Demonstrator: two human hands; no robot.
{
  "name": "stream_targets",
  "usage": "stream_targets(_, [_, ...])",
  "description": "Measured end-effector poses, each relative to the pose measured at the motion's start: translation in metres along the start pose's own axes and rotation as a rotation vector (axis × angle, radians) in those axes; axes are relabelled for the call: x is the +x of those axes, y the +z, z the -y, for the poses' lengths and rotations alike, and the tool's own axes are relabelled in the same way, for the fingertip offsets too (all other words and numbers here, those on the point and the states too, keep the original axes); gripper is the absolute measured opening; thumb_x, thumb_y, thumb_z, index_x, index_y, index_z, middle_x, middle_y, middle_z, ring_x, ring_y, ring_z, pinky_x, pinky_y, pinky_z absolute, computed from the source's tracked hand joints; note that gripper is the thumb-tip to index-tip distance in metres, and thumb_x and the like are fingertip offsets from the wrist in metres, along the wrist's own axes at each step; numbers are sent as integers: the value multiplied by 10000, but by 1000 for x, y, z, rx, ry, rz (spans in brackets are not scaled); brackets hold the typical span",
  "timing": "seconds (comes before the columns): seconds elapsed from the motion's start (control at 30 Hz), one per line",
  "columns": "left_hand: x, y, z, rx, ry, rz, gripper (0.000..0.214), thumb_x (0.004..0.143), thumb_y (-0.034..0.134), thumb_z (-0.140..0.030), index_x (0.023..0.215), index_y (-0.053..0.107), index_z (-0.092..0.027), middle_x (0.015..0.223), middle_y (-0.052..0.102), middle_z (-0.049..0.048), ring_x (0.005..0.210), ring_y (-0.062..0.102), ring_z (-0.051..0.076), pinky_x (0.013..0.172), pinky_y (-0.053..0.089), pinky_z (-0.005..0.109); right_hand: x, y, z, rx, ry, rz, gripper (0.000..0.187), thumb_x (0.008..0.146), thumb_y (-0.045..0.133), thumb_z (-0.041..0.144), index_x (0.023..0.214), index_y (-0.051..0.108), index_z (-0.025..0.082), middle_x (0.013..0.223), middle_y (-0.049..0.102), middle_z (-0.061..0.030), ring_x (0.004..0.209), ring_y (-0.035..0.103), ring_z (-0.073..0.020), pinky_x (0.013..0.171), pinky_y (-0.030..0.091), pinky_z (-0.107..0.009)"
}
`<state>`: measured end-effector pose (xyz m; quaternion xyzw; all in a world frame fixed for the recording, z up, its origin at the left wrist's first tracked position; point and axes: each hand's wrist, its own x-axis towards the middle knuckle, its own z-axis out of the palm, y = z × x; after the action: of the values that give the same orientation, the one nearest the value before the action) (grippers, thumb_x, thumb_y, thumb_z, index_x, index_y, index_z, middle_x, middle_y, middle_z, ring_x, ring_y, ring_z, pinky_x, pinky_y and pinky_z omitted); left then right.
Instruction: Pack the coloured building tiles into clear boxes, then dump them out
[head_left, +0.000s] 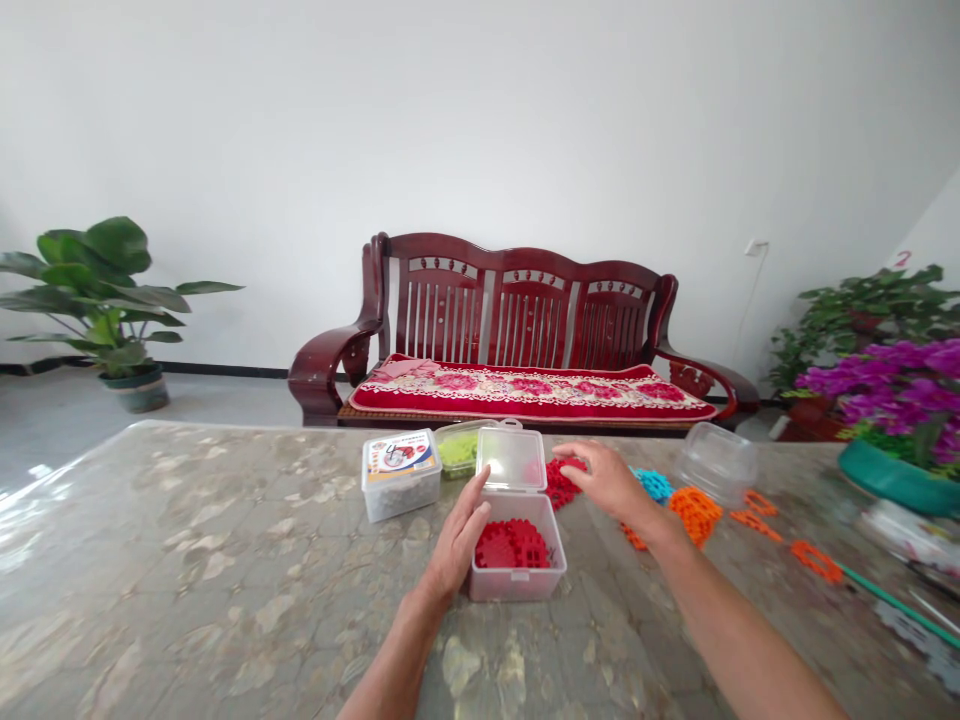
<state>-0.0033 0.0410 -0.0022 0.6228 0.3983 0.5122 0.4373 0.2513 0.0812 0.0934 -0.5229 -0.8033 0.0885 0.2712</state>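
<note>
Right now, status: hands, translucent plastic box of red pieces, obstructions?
Left hand at open translucent box; red plastic pieces inside. Right hand by loose red plastic pieces. Raised translucent lid between hands.

I look through one camera on the person's head, above and behind the fingers [467, 499], facing forward and down over the table [285, 580]. It sits near enough for both forearms [409, 640] to show, yet takes in the bench [529, 310] and wall [480, 120] well beyond the fingers.
</note>
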Motion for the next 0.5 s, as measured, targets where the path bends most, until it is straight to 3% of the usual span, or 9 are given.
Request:
stream_targets(0.07, [0, 0, -1, -8, -4, -5, 574, 944, 438, -445, 1471, 409, -221, 1573, 345, 46, 1475, 244, 237, 1227, 141, 423, 7, 3, -24, -92, 111, -59, 376, 794, 583, 190, 1156, 680, 222, 1150, 707, -65, 1080, 621, -235, 989, 443, -401])
stream_targets(0.2, [-1, 0, -4, -7, -8, -5, 577, 938, 447, -441, 1468, 416, -215, 1570, 349, 47, 1473, 248, 242, 1227, 148, 427, 14, 13, -59, -276, 145, 72, 530, 738, 632, 160, 1266, 618, 192, 1294, 636, -102, 1211, 546, -269, 1065, 371, -425])
stream_targets(0.33, [-1, 0, -4, -13, -1, -4, 582, 938, 446, -440, 1469, 414, -204, 1573, 341, 53, 1471, 256, 244, 1226, 160, 425, 16, 24, -70, -348, 183, 176, 635, 729, 675, 206, 1352, 551, 184, 1384, 566, -130, 1280, 493, -300, 1081, 348, -449])
stream_targets(0.5, [0, 0, 3, 3, 4, -12, 573, 946, 437, -449, 1472, 407, -225, 1573, 346, 37, 1475, 245, 235, 1228, 152, 414, 17, 32, -75, -357, 213, 191, 628, 699, 691, 180, 1318, 586, 197, 1299, 631, -129, 1234, 535, -313, 1049, 378, -458])
